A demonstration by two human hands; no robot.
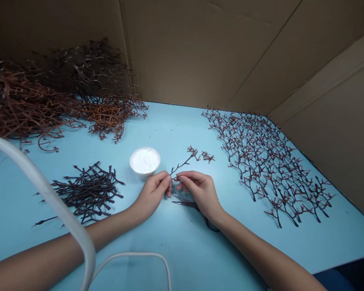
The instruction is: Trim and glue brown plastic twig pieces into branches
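At the centre, my left hand is closed, thumb against forefinger, on a thin dark artificial twig whose branches point away from me. My right hand pinches a small brown twig piece right beside the left fingertips. Fingers hide just how the two meet. A small reddish-brown sprig lies near the twig's far tip. Partly under my right hand rest scissors, blades pointing left. Beyond my left hand stands a white cup holding a white substance.
Dark stems lie piled at left. Behind them are heaps of reddish-brown twigs and dark twigs. Branched twigs spread across the right. Cardboard walls border the blue table. A white curved tube crosses the left foreground.
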